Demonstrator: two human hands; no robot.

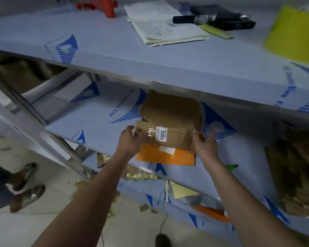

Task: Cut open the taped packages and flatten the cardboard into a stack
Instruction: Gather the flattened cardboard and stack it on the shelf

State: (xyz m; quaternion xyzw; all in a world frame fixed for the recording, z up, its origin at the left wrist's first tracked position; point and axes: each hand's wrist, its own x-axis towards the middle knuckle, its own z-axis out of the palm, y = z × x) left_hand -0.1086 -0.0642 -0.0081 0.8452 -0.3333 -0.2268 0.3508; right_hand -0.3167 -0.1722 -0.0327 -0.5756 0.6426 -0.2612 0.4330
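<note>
1. Head view: My left hand [130,139] and right hand [204,145] hold a flattened brown cardboard piece [166,138] by its two short ends over the middle shelf [100,120], which is covered in blue protective film. My left grip is narrow, thumb on top at the left edge; my right grip pinches the folded right flap while its index finger points outward.
2. Head view: The piece carries clear tape and a white label reading 3004 [161,133]. It sits on top of an orange flat package [165,156] and just in front of a larger brown cardboard piece [169,108] lying farther back on the same shelf.
3. Head view: More brown cardboard [296,168] is heaped at the right end of the shelf, well apart from my hands.
4. Head view: On the top shelf [114,50] lie a red tool [103,6], papers [161,24], a black device [225,17] and a yellow object [292,31].
5. Head view: Another person's feet [25,184] stand on the floor at left.
</note>
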